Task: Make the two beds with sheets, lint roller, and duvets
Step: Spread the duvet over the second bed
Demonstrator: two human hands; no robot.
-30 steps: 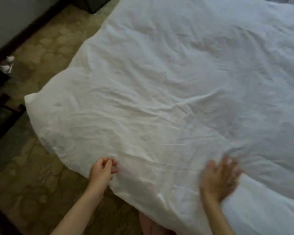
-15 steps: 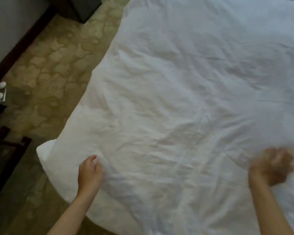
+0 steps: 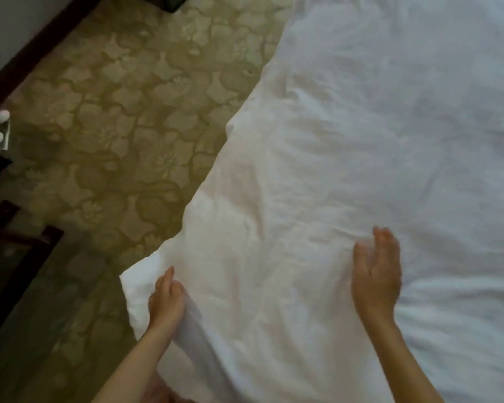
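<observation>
The white duvet is found spread over the bed, its near corner overhanging the patterned carpet. The left hand is laid at that corner, fingers buried in a fold; whether cloth is gripped cannot be told. The right hand is laid flat on top, nothing held. The duvet is judged soft, light and limp; hold is best taken at corner and hem.

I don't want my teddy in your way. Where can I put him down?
The far stretch of the duvet, beyond both hands, lies bare. So does the carpet between the duvet's edge and the dark skirting. Crowded: the near corner, where the left hand holds the duvet and the right hand rests on it.
</observation>
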